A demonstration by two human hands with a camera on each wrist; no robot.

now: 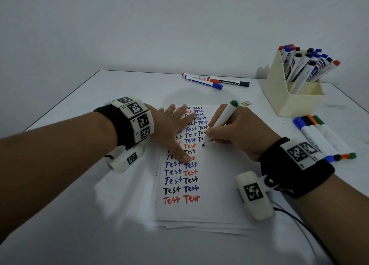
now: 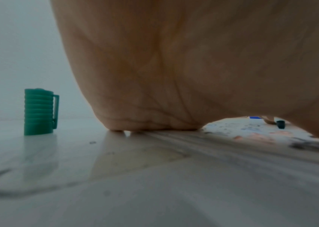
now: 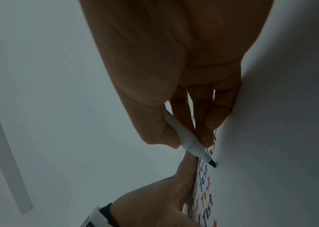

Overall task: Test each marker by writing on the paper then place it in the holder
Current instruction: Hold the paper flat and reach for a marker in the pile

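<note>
From the head view, the right hand (image 1: 237, 130) pinches a green-ended marker (image 1: 221, 120) low on its barrel, nib touching the paper (image 1: 219, 184) beside the columns of "Test"; the left hand (image 1: 171, 128) lies flat, fingers spread, pinning the sheet; should that press slacken, the loose stack could slide under the stroke and smear; the holder (image 1: 287, 96) stands well apart at far right, already crowded, so a marker dropped in may catch on the others.

Left wrist view: the palm rests on the table (image 2: 154, 184); a green cap (image 2: 39, 112) stands upright nearby, easily knocked over.

Right wrist view: thumb and fingers clamp the marker, its nib on the paper.
</note>
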